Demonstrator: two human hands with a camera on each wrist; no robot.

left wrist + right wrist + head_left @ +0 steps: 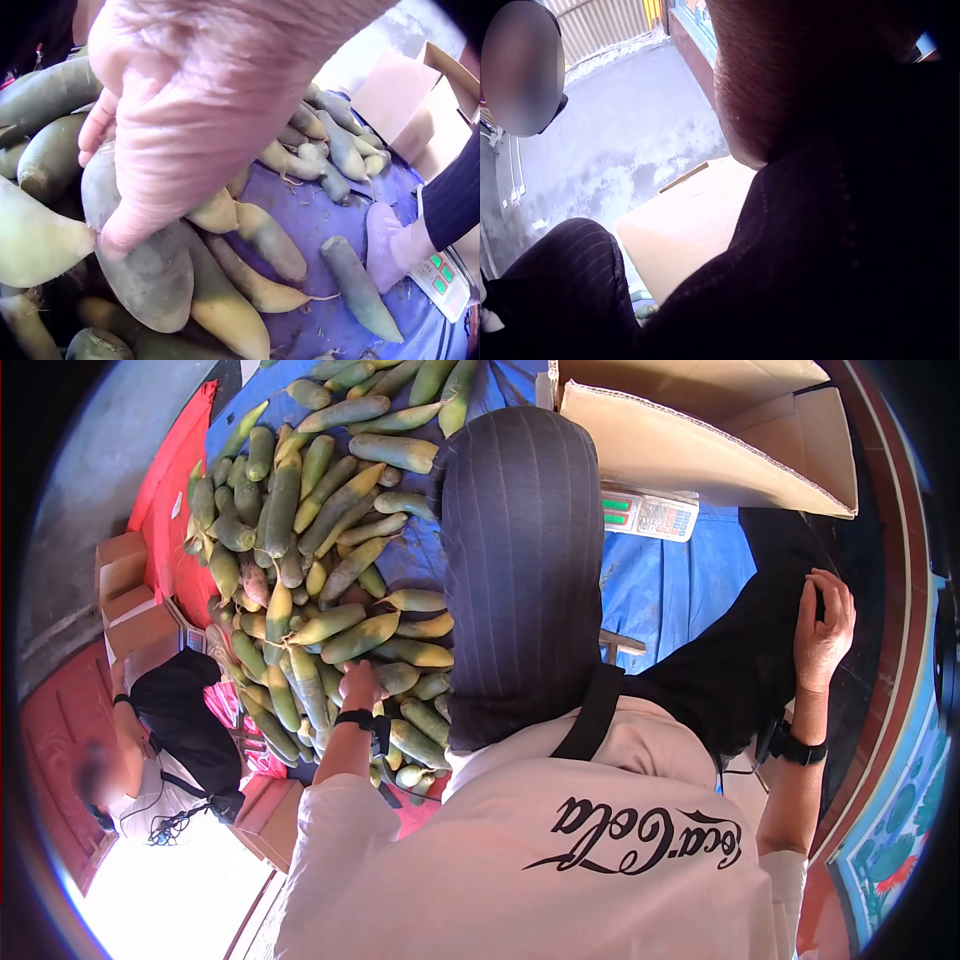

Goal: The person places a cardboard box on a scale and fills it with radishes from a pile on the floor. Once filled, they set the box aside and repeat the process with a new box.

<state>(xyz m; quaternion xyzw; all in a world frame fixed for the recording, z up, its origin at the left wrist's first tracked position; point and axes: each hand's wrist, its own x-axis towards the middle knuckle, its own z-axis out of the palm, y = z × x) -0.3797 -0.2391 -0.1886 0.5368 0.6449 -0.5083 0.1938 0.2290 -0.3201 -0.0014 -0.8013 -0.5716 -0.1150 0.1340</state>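
Observation:
A large heap of green radishes (340,510), some with yellowish ends, lies on the left in the head view. My left hand (360,685) reaches down into its near part. In the left wrist view this hand (187,112) grips a dark green radish (154,281), its thumb pressed on the near side and fingertips showing over the far side. Other radishes crowd around it. My right hand (825,625) rests on the dark trouser leg at the right, its fingers loosely bent and holding nothing. In the right wrist view only a shadowed part of that hand (742,82) shows.
A blue tarp (665,585) lies under the radishes. An open cardboard box (690,440) stands beyond my knee, above a digital scale (660,515). One radish (360,285) lies apart near my foot (382,244). Another person (165,760) sits at the left beside cardboard boxes (140,610).

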